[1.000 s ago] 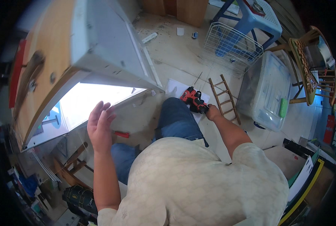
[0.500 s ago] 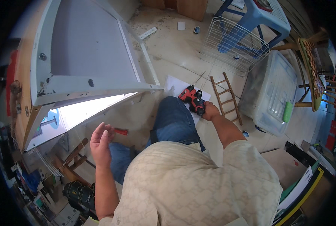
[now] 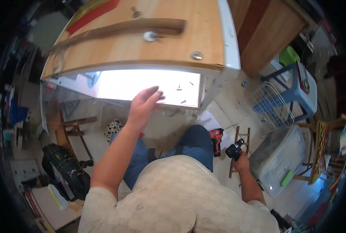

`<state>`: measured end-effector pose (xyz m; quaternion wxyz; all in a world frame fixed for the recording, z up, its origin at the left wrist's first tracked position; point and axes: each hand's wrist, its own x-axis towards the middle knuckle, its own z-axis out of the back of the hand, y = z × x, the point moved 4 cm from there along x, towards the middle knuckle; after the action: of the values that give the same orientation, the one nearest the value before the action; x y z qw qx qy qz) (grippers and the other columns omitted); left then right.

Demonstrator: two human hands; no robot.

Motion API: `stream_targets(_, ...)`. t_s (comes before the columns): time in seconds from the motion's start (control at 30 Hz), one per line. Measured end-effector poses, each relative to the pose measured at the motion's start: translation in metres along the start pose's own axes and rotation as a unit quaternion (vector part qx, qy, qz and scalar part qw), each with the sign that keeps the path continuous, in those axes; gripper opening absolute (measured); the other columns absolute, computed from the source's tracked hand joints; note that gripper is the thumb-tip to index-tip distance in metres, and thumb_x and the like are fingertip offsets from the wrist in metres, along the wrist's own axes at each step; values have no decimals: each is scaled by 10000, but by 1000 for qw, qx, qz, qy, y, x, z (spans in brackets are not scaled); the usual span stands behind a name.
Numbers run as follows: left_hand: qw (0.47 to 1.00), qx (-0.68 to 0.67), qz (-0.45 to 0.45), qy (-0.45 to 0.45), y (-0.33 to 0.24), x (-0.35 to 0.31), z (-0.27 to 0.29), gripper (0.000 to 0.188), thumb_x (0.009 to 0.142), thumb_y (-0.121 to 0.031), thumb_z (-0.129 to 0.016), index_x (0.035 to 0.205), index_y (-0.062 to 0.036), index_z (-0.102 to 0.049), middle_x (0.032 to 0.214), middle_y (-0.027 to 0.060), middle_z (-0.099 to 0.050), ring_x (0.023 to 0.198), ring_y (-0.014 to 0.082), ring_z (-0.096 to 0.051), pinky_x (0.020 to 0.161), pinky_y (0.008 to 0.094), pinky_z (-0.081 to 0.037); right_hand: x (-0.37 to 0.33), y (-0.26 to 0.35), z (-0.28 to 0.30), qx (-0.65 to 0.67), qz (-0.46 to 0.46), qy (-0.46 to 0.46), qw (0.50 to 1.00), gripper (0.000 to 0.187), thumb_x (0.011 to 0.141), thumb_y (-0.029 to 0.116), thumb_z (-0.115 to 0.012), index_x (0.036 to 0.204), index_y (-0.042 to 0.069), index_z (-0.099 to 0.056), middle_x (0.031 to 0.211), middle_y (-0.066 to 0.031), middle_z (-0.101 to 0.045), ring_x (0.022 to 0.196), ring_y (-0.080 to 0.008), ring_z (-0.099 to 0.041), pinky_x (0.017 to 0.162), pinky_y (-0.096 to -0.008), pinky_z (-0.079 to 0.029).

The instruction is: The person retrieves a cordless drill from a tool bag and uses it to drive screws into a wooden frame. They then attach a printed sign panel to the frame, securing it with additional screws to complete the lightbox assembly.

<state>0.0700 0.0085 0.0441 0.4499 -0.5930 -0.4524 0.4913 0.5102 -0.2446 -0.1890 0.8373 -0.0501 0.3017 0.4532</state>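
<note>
My right hand (image 3: 241, 162) grips a dark cordless drill (image 3: 234, 150) by its handle, low over the floor at the right. Near it, a red and black cordless drill (image 3: 216, 140) lies beside my knee. My left hand (image 3: 145, 101) is raised in front of the cabinet's bright white inner panel (image 3: 118, 87). Its fingers are curled together and slightly blurred; anything between them cannot be made out. Several small dark screws (image 3: 184, 101) show against the white panel, right of that hand. The cabinet's wooden board (image 3: 99, 54) faces up, carrying a blurred brown wooden strip (image 3: 142, 26).
A wooden ladder-like frame (image 3: 248, 136), a wire basket (image 3: 272, 105), a blue plastic stool (image 3: 305, 99) and a clear lidded bin (image 3: 276, 163) stand or lie at the right. A black tool bag (image 3: 66, 165) sits at the left, near a wooden chair (image 3: 62, 132).
My view has turned toward the cabinet. The dark drill has come away from the red drill in my right hand. My left hand has moved up and right, in front of the white panel.
</note>
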Motion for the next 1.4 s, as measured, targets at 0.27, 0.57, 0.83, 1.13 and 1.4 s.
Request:
stream_targets(0.27,991,-132,6,-7,-24,73,-56,531,951,-329,-635,1314,23,-473,1252,210,-549,1170,322,-564,920,428,-520,-14,19,28,339,-18,-15,940,752,662,178,-742,1302,-125,-488,1072,-198,-654,959,-249,-654,865,-335,-510)
stream_targets(0.57,970,90,-212,73,-4,-31,-78,464,854,-206,-750,1225,0,-561,1193,163,-601,1061,238,-620,879,338,-526,-95,104,112,409,228,-175,866,721,696,33,-704,1365,-5,-438,1171,-108,-568,1034,-199,-581,929,-328,-473)
stream_targets(0.83,867,121,-335,349,-12,-92,-88,608,795,-153,-807,1327,-38,-534,1271,133,-594,1146,250,-602,979,349,-491,-168,245,158,379,527,-93,755,669,760,-8,-736,1341,2,-405,1249,-120,-544,1092,-211,-606,956,-348,-487)
stream_targets(1.13,929,-280,-127,205,18,-94,-10,639,845,-275,-795,1362,-27,-511,1292,110,-609,1207,243,-584,1036,382,-464,-172,349,183,86,672,-184,713,646,772,162,-779,1311,-26,-478,1154,-185,-568,967,-347,-606,836,-420,-504)
stream_targets(1.4,936,-275,-77,207,-9,-67,50,484,920,-208,-711,1318,12,-544,1172,217,-660,956,239,-693,819,373,-577,-100,359,249,425,473,-381,671,841,812,98,-775,1447,15,-229,1302,-137,-482,1232,-213,-474,1051,-368,-404)
